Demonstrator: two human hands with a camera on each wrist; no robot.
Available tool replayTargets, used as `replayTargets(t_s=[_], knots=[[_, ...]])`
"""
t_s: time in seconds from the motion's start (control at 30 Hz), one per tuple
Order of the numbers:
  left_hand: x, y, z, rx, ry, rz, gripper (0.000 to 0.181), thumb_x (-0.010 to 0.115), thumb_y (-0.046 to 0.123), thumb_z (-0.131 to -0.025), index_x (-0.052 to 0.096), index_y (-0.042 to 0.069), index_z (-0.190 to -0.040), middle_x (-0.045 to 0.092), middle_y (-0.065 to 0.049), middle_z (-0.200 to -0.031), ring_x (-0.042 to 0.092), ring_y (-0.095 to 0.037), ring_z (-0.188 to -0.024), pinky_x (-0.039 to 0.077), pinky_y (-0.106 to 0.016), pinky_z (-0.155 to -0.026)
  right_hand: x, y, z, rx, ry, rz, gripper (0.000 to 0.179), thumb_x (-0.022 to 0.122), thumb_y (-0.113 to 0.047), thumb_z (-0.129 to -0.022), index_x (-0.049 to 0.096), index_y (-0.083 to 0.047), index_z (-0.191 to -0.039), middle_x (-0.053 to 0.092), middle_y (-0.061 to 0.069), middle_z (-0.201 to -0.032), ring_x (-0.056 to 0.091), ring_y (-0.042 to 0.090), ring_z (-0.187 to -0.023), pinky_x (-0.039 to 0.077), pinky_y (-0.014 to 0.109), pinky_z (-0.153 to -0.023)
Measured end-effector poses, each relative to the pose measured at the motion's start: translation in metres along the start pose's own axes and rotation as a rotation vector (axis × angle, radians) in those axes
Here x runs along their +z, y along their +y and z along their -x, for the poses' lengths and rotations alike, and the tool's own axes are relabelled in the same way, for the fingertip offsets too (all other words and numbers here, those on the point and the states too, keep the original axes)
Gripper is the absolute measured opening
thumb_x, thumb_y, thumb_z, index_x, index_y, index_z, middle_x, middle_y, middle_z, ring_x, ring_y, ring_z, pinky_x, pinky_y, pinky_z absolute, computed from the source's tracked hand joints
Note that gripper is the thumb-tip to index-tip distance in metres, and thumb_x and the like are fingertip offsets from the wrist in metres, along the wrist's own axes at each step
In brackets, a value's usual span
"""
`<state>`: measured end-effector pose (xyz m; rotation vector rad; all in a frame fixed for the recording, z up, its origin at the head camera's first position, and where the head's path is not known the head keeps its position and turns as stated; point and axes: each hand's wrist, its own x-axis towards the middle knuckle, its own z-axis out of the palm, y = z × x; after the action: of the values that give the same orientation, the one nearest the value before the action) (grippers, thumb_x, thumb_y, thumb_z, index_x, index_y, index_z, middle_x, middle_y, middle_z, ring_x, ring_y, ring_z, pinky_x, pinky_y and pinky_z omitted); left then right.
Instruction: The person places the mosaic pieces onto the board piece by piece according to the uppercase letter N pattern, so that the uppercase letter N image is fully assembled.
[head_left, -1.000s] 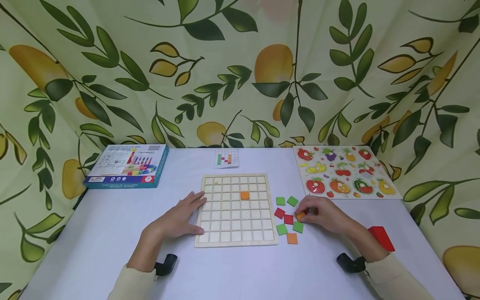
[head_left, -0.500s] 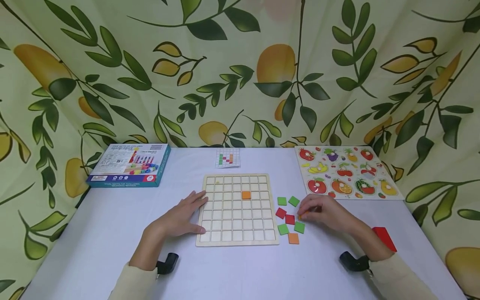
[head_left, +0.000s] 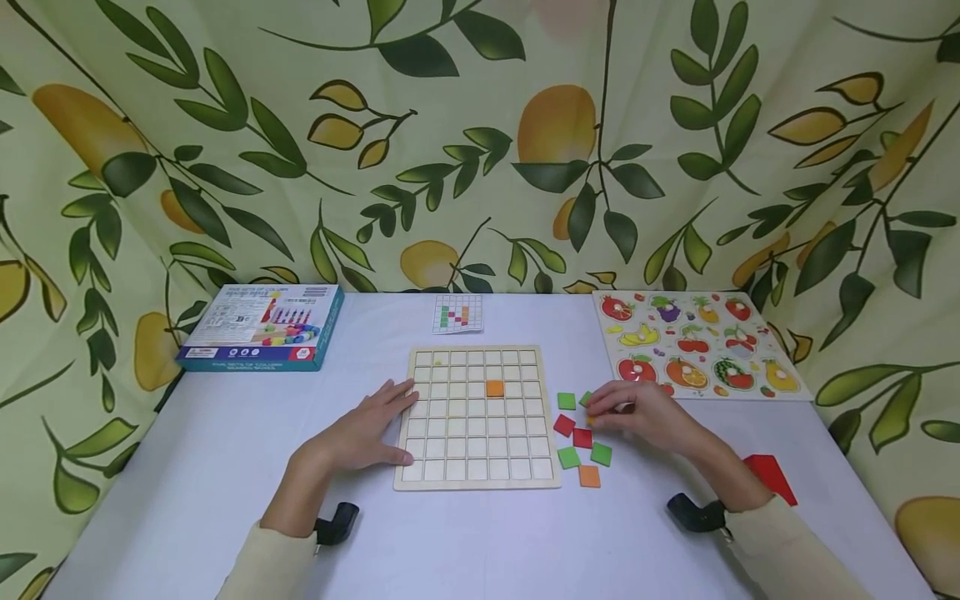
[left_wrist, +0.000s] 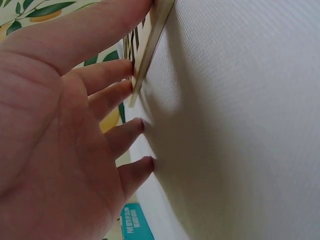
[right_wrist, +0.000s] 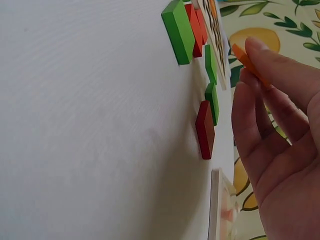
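Note:
My right hand pinches an orange square tile between thumb and fingers, raised off the table beside the loose tiles. Around it lie green tiles, red tiles and another orange tile. My left hand rests its thumb and some fingertips on the left edge of a wooden grid board; its fingers are spread and fairly straight. One orange tile sits in a cell of the board's upper part. In the right wrist view, a red tile lies below the hand.
Behind the board lies a small pattern card with coloured squares. A boxed set stands at back left, a fruit puzzle board at back right. By my right forearm is a red block. A patterned curtain hangs behind.
My right hand has lifted the orange tile from the table and moved slightly left toward the board. The left hand stays on the board's edge.

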<state>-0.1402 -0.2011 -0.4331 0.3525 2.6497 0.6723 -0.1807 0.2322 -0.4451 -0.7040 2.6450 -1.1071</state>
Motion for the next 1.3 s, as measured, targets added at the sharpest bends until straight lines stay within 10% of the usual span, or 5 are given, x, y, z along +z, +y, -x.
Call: replayTargets(t_s=[0.77, 1.3], knots=[[0.0, -0.001, -0.001, -0.013, -0.02, 0.012, 0.094, 0.086, 0.037, -0.079, 0.04, 0.015, -0.158, 0.024, -0.003, -0.172, 0.009, -0.035, -0.163, 0.017, -0.062, -0.129, 0.045, -0.041, -0.053, -0.065, -0.14, -0.119, 0.024, 0.083, -0.019, -0.086, 0.081, -0.018, -0.11, 0.073, -0.005, -0.116, 0.064, 0.018, -0.116, 0.052, 0.011, -0.095], [-0.002, -0.001, -0.001, -0.027, -0.022, 0.023, 0.096, 0.087, 0.035, -0.078, 0.039, 0.015, -0.158, 0.022, -0.002, -0.173, 0.008, -0.034, -0.163, 0.015, -0.061, -0.13, 0.073, -0.058, -0.075, -0.067, -0.002, -0.114, 0.02, 0.084, -0.02, -0.084, 0.082, -0.019, -0.104, 0.078, -0.006, -0.111, 0.069, 0.017, -0.113, 0.058, 0.03, -0.099]])
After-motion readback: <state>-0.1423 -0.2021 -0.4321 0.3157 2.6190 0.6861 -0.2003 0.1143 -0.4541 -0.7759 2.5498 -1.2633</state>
